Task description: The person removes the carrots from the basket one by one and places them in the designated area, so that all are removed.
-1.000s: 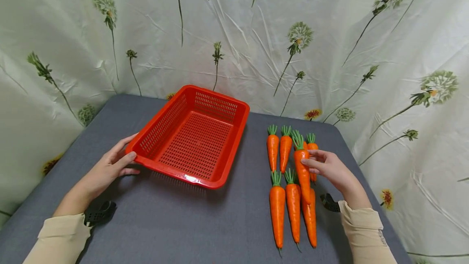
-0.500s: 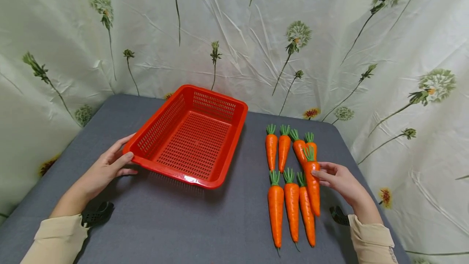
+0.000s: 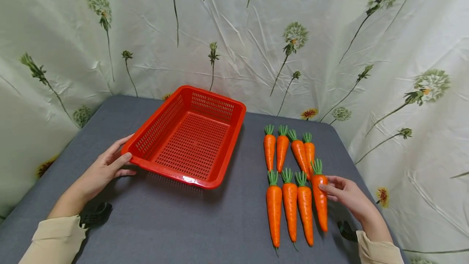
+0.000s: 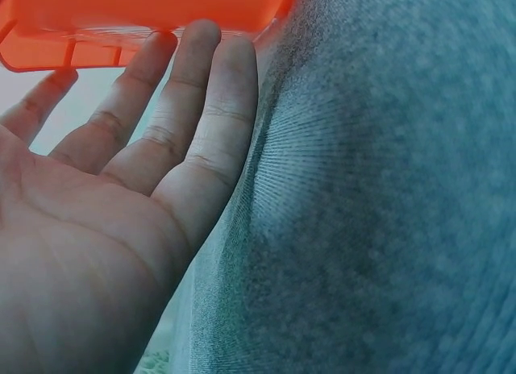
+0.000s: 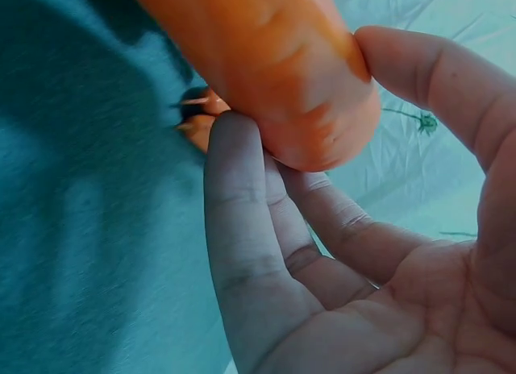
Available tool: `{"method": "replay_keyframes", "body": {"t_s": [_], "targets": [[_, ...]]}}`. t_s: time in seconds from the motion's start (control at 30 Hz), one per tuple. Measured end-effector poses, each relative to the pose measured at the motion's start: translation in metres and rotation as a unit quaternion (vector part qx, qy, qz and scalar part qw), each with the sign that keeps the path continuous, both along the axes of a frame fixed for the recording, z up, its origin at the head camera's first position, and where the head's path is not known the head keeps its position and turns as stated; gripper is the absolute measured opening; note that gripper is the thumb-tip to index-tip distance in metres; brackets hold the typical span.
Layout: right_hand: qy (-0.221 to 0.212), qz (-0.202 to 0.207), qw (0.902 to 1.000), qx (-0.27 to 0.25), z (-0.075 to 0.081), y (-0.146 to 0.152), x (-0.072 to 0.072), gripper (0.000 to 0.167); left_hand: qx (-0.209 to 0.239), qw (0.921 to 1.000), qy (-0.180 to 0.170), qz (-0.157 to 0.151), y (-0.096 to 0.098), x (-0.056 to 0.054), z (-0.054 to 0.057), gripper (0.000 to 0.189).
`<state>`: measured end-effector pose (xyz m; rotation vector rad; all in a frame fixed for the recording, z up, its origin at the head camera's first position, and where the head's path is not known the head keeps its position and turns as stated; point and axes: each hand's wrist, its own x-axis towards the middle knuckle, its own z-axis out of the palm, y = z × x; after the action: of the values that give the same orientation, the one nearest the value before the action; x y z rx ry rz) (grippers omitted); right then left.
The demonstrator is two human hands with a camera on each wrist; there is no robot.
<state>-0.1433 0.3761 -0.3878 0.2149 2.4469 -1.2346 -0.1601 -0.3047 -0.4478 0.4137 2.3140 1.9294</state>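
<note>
My right hand (image 3: 346, 194) pinches an orange carrot (image 3: 320, 203) with a green top between thumb and fingers, close over the table at the right end of the front row. Up close in the right wrist view, the thumb presses one side of the carrot (image 5: 282, 76) and the fingertips the other. Three carrots (image 3: 290, 211) lie side by side just left of it, tops pointing away. At the near left corner of a red plastic basket (image 3: 190, 180), my left hand (image 3: 104, 174) has its thumb on the rim and its fingers against the outside. The basket holds nothing.
Behind the front carrots lies a second row of several carrots (image 3: 282, 152), two of them leaning together. A grey cloth (image 3: 165, 231) covers the table. A white curtain (image 3: 238, 44) with dandelion prints hangs along the back and sides.
My right hand has brought the carrot towards me and to the right, from over the back row to beside the front row. The left hand has stayed at the basket's corner.
</note>
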Motion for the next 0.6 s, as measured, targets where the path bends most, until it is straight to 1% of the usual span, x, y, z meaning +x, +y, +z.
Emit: {"method": "replay_keyframes", "body": {"t_s": [0.13,0.37,0.6], "targets": [[-0.013,-0.012,0.9999,0.000,-0.008,0.003,0.005,0.074,-0.006,1.0000,0.001,0.001,-0.001,0.000,0.000,0.062],[-0.022,-0.018,0.9996,0.000,-0.022,0.004,0.010,0.072,0.007,1.0000,-0.001,-0.002,-0.001,0.000,0.000,0.062],[-0.025,-0.015,0.9994,-0.018,-0.026,0.002,0.012,0.072,0.006,1.0000,-0.001,-0.002,-0.001,0.001,0.000,0.062]]}}
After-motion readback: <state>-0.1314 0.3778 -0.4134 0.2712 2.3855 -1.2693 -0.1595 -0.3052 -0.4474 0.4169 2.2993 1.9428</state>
